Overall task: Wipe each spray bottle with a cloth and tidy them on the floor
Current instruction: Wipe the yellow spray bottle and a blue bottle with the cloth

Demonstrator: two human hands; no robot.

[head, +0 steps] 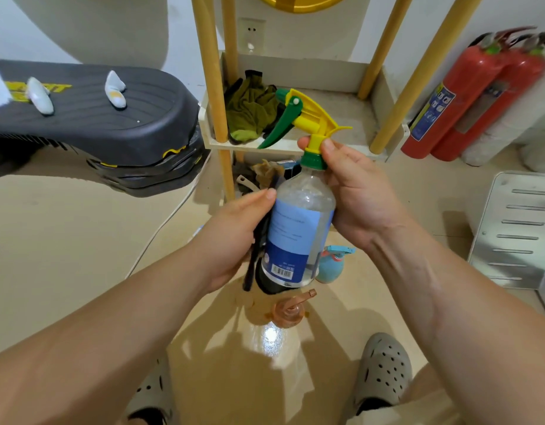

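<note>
Head view. The right hand [354, 191] grips the bottle [299, 228] by its neck. Fingers and thumb curl round the green collar just under the yellow-and-green trigger [305, 115]. A hold this high leaves the whole body free for wiping and lets the bottle be turned. The bottle is clear with a blue label. It is held in the air, roughly upright and leaning a little, above the middle of the floor [81, 240] and in front of the shelf [265, 147].

The left hand [237, 237] closes round a dark cloth [252, 265] and presses it to the bottle's left side, thumb up near the shoulder. The cloth lies between palm and plastic, and its loose end hangs beside the base. I judge this to be the wiping step for this bottle, with the cloth set to rub the side and bottom.

Two more bottles are on the floor below. A blue bottle [332, 265] sits just right of the held one's base and is partly hidden by it. An amber bottle [291, 311] sits nearer the person, between that base and the grey clogs [383, 366]. They are near each other, which looks like the start of a tidy group. Whether either has been wiped I cannot tell.

A green rag [249, 115] lies on the shelf by a yellow post, perhaps a spare. Red extinguishers [467, 99] lean at the floor's far right corner.
</note>
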